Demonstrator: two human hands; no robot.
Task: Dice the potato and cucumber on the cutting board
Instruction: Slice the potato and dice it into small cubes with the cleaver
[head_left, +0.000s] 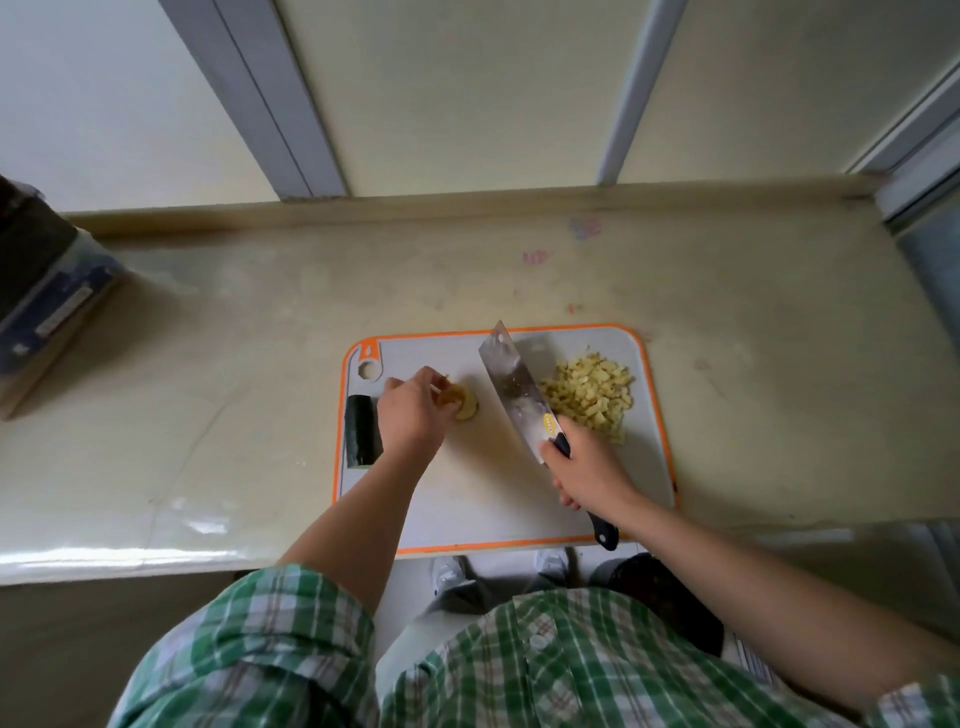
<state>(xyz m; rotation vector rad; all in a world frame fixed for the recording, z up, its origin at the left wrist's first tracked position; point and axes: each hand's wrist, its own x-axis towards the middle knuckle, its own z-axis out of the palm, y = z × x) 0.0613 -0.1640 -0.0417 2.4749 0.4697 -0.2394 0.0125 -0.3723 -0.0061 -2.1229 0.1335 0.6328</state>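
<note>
cucumber piece (363, 430) at cutting board (493, 499) left edge, axis near-far, left hand (410, 410) pinches potato piece (464, 406), right hand (587, 470) grips cleaver (519, 389), tip far

A dark box (41, 291), perhaps an appliance, sits at the left edge of the pale counter (260, 312).

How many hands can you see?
2. The left hand holds a potato piece on the cutting board, beside the cucumber. The right hand grips the knife, next to the diced potato pile.
</note>
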